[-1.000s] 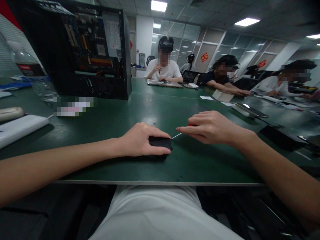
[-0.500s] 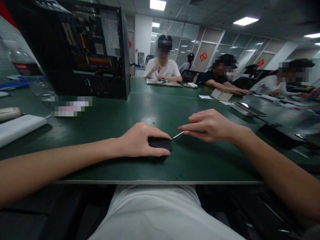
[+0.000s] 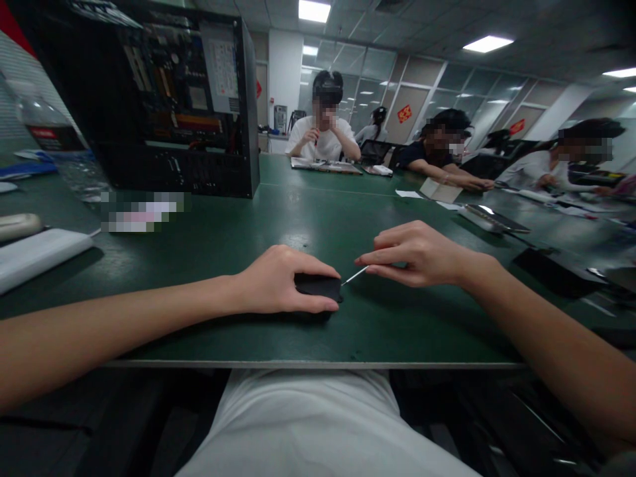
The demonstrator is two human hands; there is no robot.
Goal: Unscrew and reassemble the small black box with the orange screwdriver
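Our left hand (image 3: 271, 278) clasps one black box (image 3: 318, 286) between thumb and fingers near the front edge of the green table (image 3: 298, 215), and our right hand (image 3: 417, 255) pinches one thin-shafted tool (image 3: 355, 275), its tip at the box's right end. We have one uncovered computer case (image 3: 173, 172) and one bottle (image 3: 54, 139) at left, under lit ceiling panels (image 3: 315, 11).

Looks matt and plastic-like on the black box (image 3: 318, 286). Gleams like metal along the tool shaft (image 3: 354, 275). Shines smooth across the desk (image 3: 298, 212). Shows clear plastic on the bottle (image 3: 83, 175), matt cloth on the clothing (image 3: 318, 424).
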